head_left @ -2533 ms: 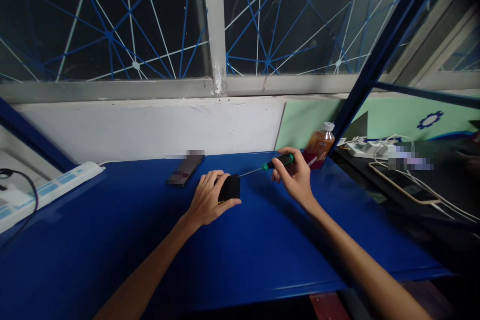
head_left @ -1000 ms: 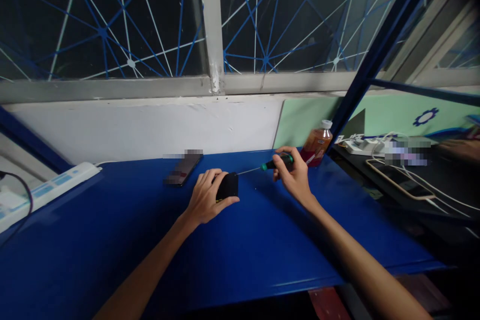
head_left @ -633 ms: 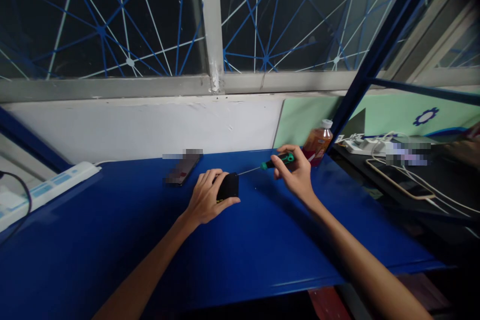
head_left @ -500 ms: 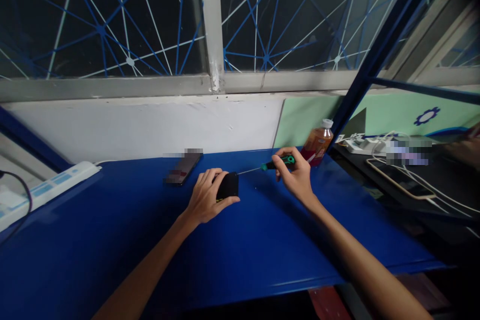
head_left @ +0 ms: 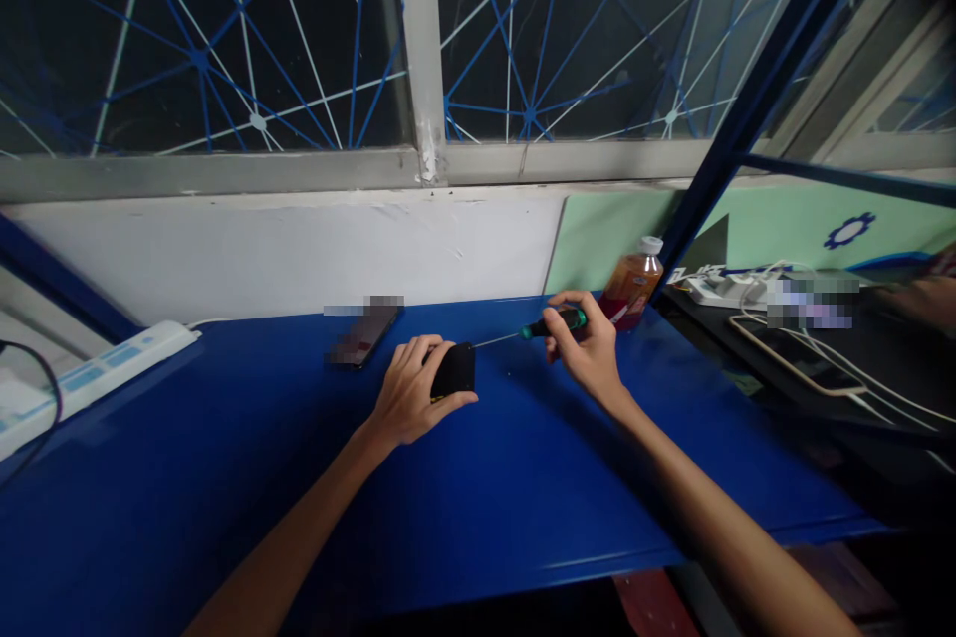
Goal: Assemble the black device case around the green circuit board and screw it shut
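A small black device rests on the blue tabletop, and my left hand is wrapped round its left side, thumb along its near edge. My right hand pinches the green and black handle of a thin screwdriver. The metal shaft runs left and slightly down, with its tip at the upper right edge of the black device. Both forearms reach in from the bottom of the view.
A dark phone lies flat behind my left hand. An orange drink bottle stands just right of the screwdriver. A white power strip sits at the far left. A neighbouring desk holds cables and a power strip. A window grille rises behind.
My right hand has turned the screwdriver handle a little in its fingers while the tip stays at the device. The left hand and device have not moved.
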The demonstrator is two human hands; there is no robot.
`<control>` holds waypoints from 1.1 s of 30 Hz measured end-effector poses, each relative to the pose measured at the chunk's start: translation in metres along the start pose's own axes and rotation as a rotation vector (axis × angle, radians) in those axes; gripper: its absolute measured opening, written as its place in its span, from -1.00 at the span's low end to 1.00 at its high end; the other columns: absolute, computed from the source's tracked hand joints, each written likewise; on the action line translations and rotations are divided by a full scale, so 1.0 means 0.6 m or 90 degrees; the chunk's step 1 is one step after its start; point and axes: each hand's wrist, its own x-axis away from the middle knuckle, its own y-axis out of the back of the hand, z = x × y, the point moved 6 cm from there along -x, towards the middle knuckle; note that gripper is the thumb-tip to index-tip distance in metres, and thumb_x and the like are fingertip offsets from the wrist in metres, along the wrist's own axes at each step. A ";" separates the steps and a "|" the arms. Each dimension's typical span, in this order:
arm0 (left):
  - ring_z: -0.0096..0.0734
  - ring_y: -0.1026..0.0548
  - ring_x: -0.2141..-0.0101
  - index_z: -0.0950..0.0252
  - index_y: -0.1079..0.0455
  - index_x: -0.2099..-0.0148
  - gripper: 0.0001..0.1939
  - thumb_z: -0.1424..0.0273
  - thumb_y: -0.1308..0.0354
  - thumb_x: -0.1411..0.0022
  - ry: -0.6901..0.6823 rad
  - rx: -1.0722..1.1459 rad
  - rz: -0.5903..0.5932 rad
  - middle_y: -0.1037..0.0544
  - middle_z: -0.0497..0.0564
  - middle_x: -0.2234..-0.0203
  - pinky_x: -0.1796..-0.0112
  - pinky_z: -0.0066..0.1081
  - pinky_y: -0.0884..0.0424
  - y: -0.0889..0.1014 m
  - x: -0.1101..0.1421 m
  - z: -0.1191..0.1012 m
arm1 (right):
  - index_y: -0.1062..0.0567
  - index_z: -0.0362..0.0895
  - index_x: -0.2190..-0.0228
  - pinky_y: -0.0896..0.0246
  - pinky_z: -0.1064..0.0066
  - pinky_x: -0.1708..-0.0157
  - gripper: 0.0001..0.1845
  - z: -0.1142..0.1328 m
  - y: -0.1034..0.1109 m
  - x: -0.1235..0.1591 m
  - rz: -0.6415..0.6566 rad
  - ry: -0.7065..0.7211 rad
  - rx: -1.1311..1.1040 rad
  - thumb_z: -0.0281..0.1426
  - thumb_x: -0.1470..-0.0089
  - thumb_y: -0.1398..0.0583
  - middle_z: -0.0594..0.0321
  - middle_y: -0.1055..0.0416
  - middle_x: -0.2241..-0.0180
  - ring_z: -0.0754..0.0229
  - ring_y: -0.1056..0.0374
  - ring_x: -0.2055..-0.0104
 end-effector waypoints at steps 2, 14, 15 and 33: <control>-0.09 -0.37 0.13 0.27 -0.26 -0.10 -0.39 -0.07 -0.07 -0.19 -0.001 -0.003 0.000 -0.38 0.15 0.09 0.14 -0.14 -0.28 0.000 0.000 0.000 | -0.31 -0.08 0.16 -0.24 0.46 0.66 -0.73 0.001 -0.002 -0.002 0.023 0.014 -0.024 -0.22 -0.15 -0.16 0.34 -0.38 0.47 0.32 -0.33 0.65; -0.10 -0.37 0.13 0.27 -0.25 -0.10 -0.40 -0.06 -0.09 -0.19 -0.004 -0.005 0.001 -0.38 0.14 0.08 0.14 -0.16 -0.28 -0.002 0.002 0.001 | -0.35 -0.08 0.23 -0.26 0.45 0.63 -0.75 0.005 0.003 -0.001 -0.025 -0.001 0.026 -0.21 -0.11 -0.21 0.42 -0.31 0.61 0.29 -0.33 0.67; -0.10 -0.37 0.13 0.26 -0.25 -0.10 -0.40 -0.06 -0.09 -0.19 -0.004 -0.006 0.000 -0.38 0.14 0.08 0.14 -0.16 -0.27 -0.003 0.002 0.001 | -0.34 -0.08 0.20 -0.26 0.45 0.62 -0.74 0.005 0.002 -0.002 -0.011 0.000 0.011 -0.21 -0.14 -0.17 0.40 -0.33 0.59 0.29 -0.34 0.65; -0.08 -0.37 0.13 0.27 -0.26 -0.10 -0.39 -0.06 -0.09 -0.19 -0.010 -0.011 0.001 -0.38 0.15 0.10 0.15 -0.14 -0.28 -0.002 -0.001 -0.001 | -0.27 -0.06 0.07 -0.29 0.42 0.58 -0.62 0.007 -0.005 -0.004 0.024 0.005 -0.009 -0.23 -0.11 -0.19 0.37 -0.37 0.50 0.29 -0.34 0.63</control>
